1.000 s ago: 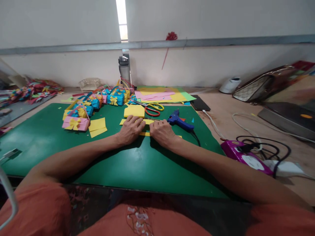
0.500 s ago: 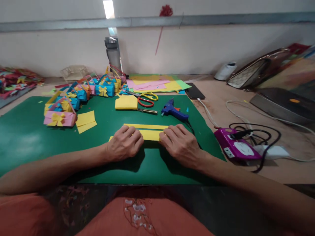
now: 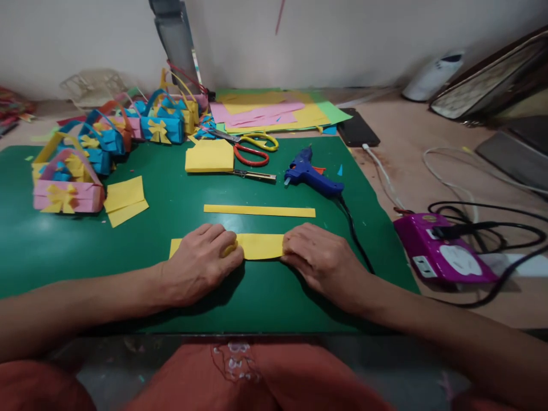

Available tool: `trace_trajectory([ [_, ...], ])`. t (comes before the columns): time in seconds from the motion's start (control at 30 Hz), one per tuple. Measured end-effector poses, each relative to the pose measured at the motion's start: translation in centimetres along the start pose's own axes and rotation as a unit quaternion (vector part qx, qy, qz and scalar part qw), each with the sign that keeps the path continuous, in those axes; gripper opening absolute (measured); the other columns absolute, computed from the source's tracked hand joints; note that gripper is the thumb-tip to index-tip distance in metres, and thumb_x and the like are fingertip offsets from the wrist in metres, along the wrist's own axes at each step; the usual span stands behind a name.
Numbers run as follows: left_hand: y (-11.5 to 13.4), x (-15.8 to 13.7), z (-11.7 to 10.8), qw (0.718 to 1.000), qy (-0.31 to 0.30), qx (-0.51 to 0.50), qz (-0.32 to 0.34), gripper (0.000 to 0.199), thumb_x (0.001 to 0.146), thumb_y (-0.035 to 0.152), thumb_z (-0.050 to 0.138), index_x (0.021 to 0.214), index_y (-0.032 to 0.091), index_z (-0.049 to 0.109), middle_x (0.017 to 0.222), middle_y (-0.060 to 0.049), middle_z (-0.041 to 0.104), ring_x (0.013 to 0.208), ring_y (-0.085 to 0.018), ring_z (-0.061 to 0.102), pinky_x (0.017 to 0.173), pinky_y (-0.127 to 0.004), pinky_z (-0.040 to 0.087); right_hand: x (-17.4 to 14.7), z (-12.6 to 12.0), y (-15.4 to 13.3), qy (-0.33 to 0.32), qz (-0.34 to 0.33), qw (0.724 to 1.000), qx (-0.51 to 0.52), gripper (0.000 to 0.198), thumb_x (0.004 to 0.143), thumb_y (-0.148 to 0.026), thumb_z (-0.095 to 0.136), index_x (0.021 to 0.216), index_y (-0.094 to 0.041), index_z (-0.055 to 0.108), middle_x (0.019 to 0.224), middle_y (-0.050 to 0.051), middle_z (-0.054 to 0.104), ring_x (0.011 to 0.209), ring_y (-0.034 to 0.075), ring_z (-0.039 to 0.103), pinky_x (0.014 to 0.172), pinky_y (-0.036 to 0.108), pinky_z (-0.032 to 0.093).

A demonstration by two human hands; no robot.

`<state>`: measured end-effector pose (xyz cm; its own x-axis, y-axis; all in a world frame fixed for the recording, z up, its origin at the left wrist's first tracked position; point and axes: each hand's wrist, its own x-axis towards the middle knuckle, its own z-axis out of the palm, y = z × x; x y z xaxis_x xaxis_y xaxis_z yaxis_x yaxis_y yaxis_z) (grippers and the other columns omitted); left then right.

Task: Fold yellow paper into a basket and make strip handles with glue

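Observation:
A folded piece of yellow paper (image 3: 262, 246) lies low over the green mat (image 3: 240, 302), held between both hands. My left hand (image 3: 205, 260) is closed over its left part, with a paper end poking out beyond the knuckles. At its right end the fingers of my right hand (image 3: 319, 257) are closed on the edge. Just behind the hands a narrow yellow paper strip (image 3: 259, 211) rests flat on the mat. Farther back are a thick yellow paper piece (image 3: 209, 156), red-and-yellow-handled scissors (image 3: 252, 155) and a blue glue gun (image 3: 311, 174).
Several small paper baskets (image 3: 68, 195) stand at the left, near loose yellow paper pieces (image 3: 126, 200). Coloured sheets (image 3: 274, 108) lie at the back beside a phone (image 3: 358, 128). On the right sit a purple power socket box (image 3: 445, 251) and tangled cables (image 3: 531, 228).
My view has tilted down and come closer. The hands and the folded paper have moved toward me, away from the yellow strip, which now shows whole.

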<state>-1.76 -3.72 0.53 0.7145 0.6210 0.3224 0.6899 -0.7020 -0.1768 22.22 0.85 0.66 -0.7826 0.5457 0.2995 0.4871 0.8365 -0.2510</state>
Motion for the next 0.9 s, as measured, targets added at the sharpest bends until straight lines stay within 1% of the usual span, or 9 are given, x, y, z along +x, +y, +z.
trace_trajectory([
  [0.13, 0.0, 0.2, -0.2, 1.0, -0.026, 0.002, -0.012, 0.023, 0.09, 0.014, 0.04, 0.085, 0.016, 0.063, 0.088, -0.008, 0.063, 0.073, -0.019, 0.049, 0.063, -0.033, 0.037, 0.0, -0.1, 0.3, -0.001, 0.011, 1.0, 0.026, 0.02, 0.087, -0.016, 0.046, 0.07, -0.016, 0.055, 0.07, 0.004, 0.057, 0.07, 0.015, 0.048, 0.069, 0.03, 0.038],
  [0.2, -0.1, 0.4, -0.1, 0.999, -0.028, -0.018, -0.016, 0.026, 0.091, 0.013, 0.038, 0.082, 0.015, 0.063, 0.089, -0.008, 0.063, 0.073, -0.019, 0.049, 0.064, -0.033, 0.037, 0.0, -0.2, 0.3, -0.002, 0.017, 1.0, 0.025, 0.021, 0.088, -0.015, 0.045, 0.07, -0.016, 0.055, 0.069, 0.004, 0.056, 0.07, 0.015, 0.047, 0.07, 0.031, 0.037],
  [0.33, -0.4, 0.7, 0.5, 0.994, -0.023, -0.095, -0.049, 0.027, 0.092, 0.013, 0.039, 0.079, 0.016, 0.062, 0.083, -0.005, 0.063, 0.071, -0.017, 0.049, 0.064, -0.03, 0.036, 0.0, -0.5, 0.4, -0.015, 0.057, 0.998, 0.02, 0.02, 0.087, -0.017, 0.046, 0.07, -0.017, 0.055, 0.07, 0.004, 0.055, 0.069, 0.015, 0.045, 0.07, 0.032, 0.034],
  [0.4, -0.5, 0.8, 0.6, 0.991, -0.025, -0.113, -0.07, 0.025, 0.091, 0.015, 0.042, 0.076, 0.017, 0.061, 0.08, -0.004, 0.063, 0.07, -0.016, 0.049, 0.065, -0.031, 0.036, -0.1, -0.7, 0.5, -0.023, 0.079, 0.996, 0.032, 0.018, 0.086, -0.017, 0.049, 0.07, -0.017, 0.056, 0.072, 0.003, 0.055, 0.071, 0.015, 0.046, 0.071, 0.032, 0.033],
  [0.5, -0.5, 1.1, 0.5, 0.988, -0.028, -0.123, -0.085, 0.024, 0.091, 0.017, 0.044, 0.074, 0.017, 0.061, 0.079, -0.002, 0.064, 0.069, -0.016, 0.05, 0.069, -0.033, 0.036, -0.1, -0.9, 0.7, -0.027, 0.104, 0.993, 0.05, 0.016, 0.085, -0.018, 0.052, 0.07, -0.017, 0.058, 0.076, 0.003, 0.057, 0.075, 0.015, 0.048, 0.074, 0.033, 0.032],
  [0.6, -0.4, 1.5, 0.2, 0.987, -0.036, -0.122, -0.103, 0.025, 0.091, 0.018, 0.043, 0.074, 0.017, 0.061, 0.076, -0.002, 0.064, 0.069, -0.016, 0.052, 0.072, -0.035, 0.035, -0.1, -1.1, 0.8, -0.034, 0.121, 0.991, 0.047, 0.018, 0.085, -0.018, 0.051, 0.07, -0.017, 0.058, 0.078, 0.004, 0.057, 0.076, 0.016, 0.049, 0.076, 0.035, 0.032],
  [0.73, -0.3, 2.2, -0.1, 0.987, -0.061, -0.091, -0.12, 0.029, 0.091, 0.017, 0.04, 0.071, 0.017, 0.061, 0.07, -0.002, 0.063, 0.068, -0.017, 0.054, 0.079, -0.04, 0.034, 0.0, -1.1, 0.8, -0.051, 0.132, 0.99, 0.018, 0.019, 0.085, -0.015, 0.047, 0.068, -0.016, 0.055, 0.077, 0.005, 0.057, 0.075, 0.017, 0.048, 0.075, 0.036, 0.033],
  [0.83, -0.5, 2.4, -0.3, 0.986, -0.077, -0.072, -0.13, 0.031, 0.091, 0.018, 0.04, 0.068, 0.018, 0.06, 0.068, -0.001, 0.063, 0.068, -0.018, 0.054, 0.083, -0.043, 0.033, 0.0, -0.9, 0.9, -0.046, 0.131, 0.99, -0.007, 0.021, 0.085, -0.014, 0.046, 0.066, -0.016, 0.053, 0.074, 0.005, 0.056, 0.073, 0.017, 0.048, 0.074, 0.037, 0.033],
  [0.9, -0.6, 2.5, -0.4, 0.985, -0.085, -0.065, -0.134, 0.031, 0.091, 0.019, 0.04, 0.068, 0.018, 0.06, 0.068, -0.002, 0.062, 0.068, -0.018, 0.054, 0.082, -0.044, 0.033, 0.1, -0.6, 1.0, -0.037, 0.125, 0.991, -0.01, 0.022, 0.086, -0.013, 0.045, 0.066, -0.016, 0.053, 0.073, 0.005, 0.056, 0.073, 0.018, 0.048, 0.074, 0.038, 0.033],
])
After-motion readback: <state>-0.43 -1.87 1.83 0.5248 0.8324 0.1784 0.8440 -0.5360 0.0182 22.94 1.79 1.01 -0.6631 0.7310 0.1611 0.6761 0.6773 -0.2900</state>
